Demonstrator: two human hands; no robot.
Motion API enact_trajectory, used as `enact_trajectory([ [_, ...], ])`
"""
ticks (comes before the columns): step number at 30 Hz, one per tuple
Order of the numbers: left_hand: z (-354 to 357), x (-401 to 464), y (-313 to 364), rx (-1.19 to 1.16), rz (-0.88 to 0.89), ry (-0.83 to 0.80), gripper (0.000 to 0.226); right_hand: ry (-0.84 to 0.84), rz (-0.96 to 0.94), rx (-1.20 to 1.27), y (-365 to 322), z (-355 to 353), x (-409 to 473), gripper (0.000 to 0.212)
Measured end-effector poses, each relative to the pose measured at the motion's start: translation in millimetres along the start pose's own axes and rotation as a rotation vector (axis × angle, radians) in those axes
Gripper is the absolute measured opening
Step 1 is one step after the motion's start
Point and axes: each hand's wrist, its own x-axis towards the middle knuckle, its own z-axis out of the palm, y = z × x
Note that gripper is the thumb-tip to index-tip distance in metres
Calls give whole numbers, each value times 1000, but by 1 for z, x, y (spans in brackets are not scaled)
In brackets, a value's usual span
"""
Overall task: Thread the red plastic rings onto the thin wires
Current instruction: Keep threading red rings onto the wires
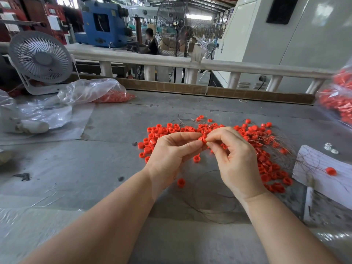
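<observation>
Several red plastic rings (163, 130) lie scattered in a pile on the grey table (106, 168), mixed with thin wires (274, 147) that fan out to the right. My left hand (171, 151) and my right hand (232, 155) meet above the pile, both pinching one red ring (202, 139) between fingertips. A loop of thin wire (209, 210) lies on the table under my wrists. Whether a wire passes through the held ring is hidden by my fingers.
A white desk fan (41, 58) and a clear bag of red rings (106, 94) sit at the back left. Another bag of rings (337, 100) is at the right edge. A white paper sheet (314, 164) with one ring lies right. A cardboard strip (209, 91) borders the far edge.
</observation>
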Motion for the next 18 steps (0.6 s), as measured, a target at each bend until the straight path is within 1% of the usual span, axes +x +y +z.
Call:
enact_trajectory([
  [6,0,-1,2,26,-6,-2,14,-5,-11,11,1,1,1,7],
  [10,0,-1,3,68,-1,-4,15,-12,-6,21,2,0,1,8],
  [18,-1,-1,2,62,3,1,14,-27,34,34,-1,1,1,6],
])
